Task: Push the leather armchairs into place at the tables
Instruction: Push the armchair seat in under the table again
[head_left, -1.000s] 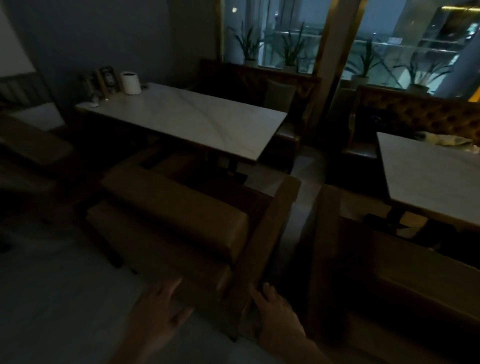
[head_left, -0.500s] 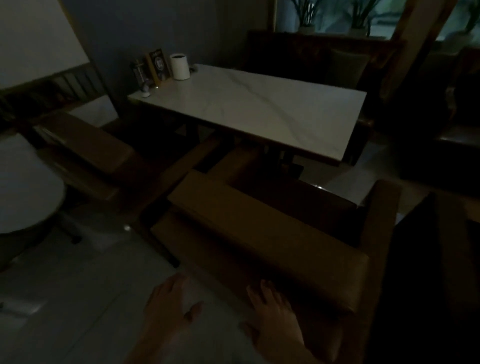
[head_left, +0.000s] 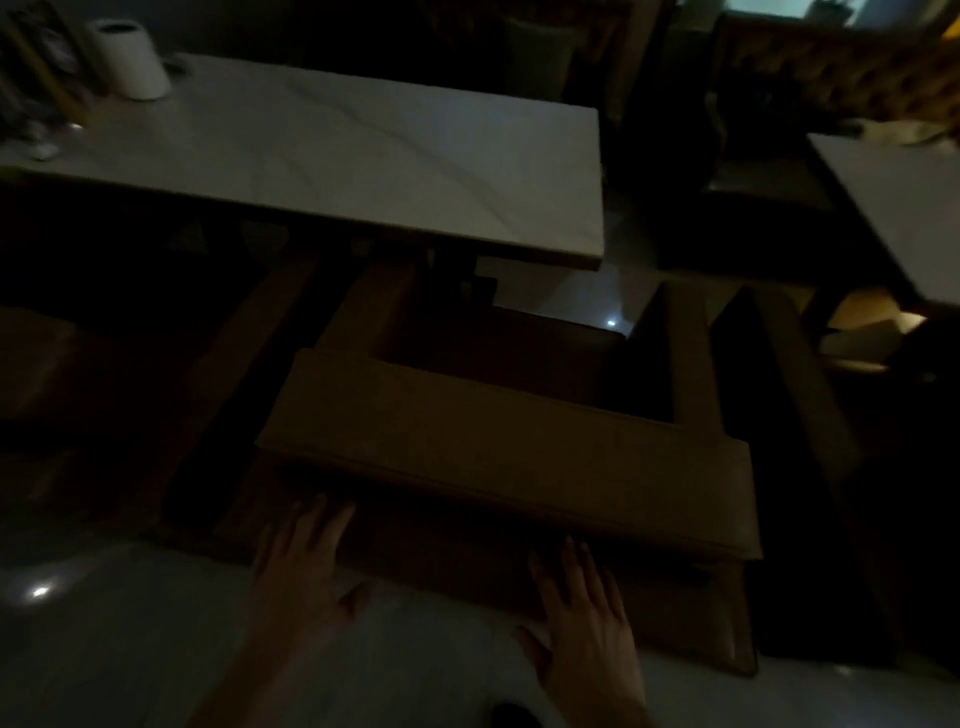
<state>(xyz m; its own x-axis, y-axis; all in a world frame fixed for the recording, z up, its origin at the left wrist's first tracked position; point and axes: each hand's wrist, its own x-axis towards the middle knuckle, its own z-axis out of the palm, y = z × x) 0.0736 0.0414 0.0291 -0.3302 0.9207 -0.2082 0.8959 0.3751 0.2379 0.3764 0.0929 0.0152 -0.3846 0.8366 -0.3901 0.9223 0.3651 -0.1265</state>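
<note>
A brown leather armchair (head_left: 498, 467) stands directly below me, its back toward me and its arms reaching under the near edge of a white marble table (head_left: 337, 156). My left hand (head_left: 306, 566) lies flat against the rear of the chair's back, fingers spread. At the same height, further right, my right hand (head_left: 582, 618) presses flat on the back panel. Neither hand grips anything. The room is very dim, so the chair's legs are hidden.
A second armchair (head_left: 795, 395) stands close on the right, beside another marble table (head_left: 898, 208). Another brown chair (head_left: 62, 374) sits at the left. A white paper roll (head_left: 130, 60) and menu stands occupy the table's far left corner. Benches line the far wall.
I have stepped closer and now look down over the chair. Both hands moved forward from the air behind it onto its back panel.
</note>
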